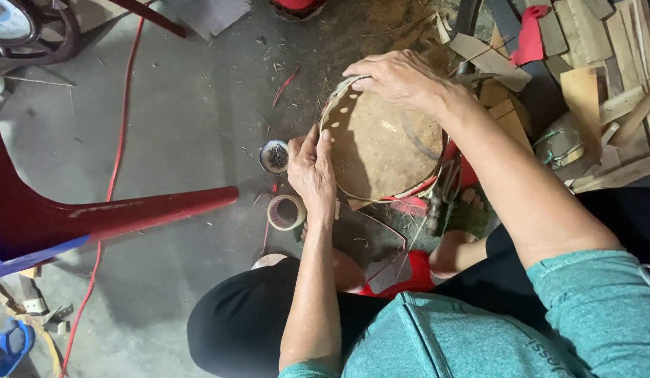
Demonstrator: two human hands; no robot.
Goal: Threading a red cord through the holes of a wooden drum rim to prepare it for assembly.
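Both hands grip the round drum-like frame [381, 143] on the floor: left hand [311, 168] pinching its near rim, right hand [398, 78] clasping the far edge. A tape roll [286, 211], small tin [274, 156], perhaps nails inside, and wood scraps [584, 42] crowd around.

round sieve frame [381, 140]: thin bent wood rim with punched holes, dusty matt brown bottom | tape roll [286, 211]: pale paper, matt | small tin [274, 156]: dull metal | floor [171, 126]: rough grey concrete | offcuts [584, 91]: raw wood | stool leg [129, 210]: glossy red plastic
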